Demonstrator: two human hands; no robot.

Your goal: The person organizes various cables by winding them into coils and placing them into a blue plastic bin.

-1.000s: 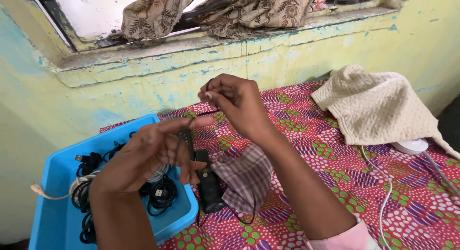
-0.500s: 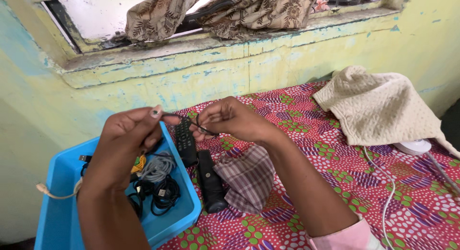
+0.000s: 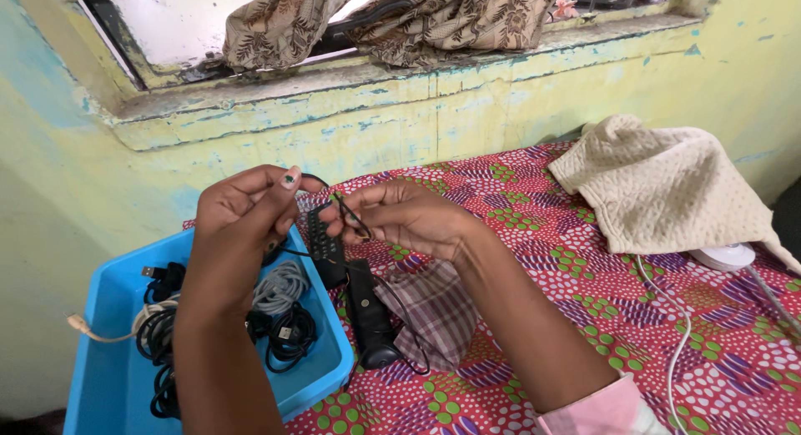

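Starting at the far left: blue plastic tub, rectangular, holding coiled cables. Contents include black cable coils, one grey coiled cable, and a beige cable that trails over the tub's left rim.

Left hand: raised above the tub's right edge, forearm rising from the bottom of the view, back of the hand toward the camera. Fingers curled together and pinching a thin black wire; thumb extended toward the right hand, nail painted.

Thin black wire: held in the air between both hands, above the tub's right rim and the bedspread; one strand drops down and loops over the cloth below.

Black remote control: lying just behind and below the hands, partly hidden by them, beside the tub.

Black cylindrical torch-like device: lying on the bedspread just right of the tub, touching the checked cloth.

Checked cloth pouch: crumpled, flat on the bedspread beneath the right forearm.

Right hand: forearm entering from lower right, pink sleeve cuff at the wrist end. Fingertips drawn together, pinching the same wire close to the left thumb.

Red patterned bedspread: covers the surface.

Cream quilted cloth: heaped at far right, over a white device with a white cord.
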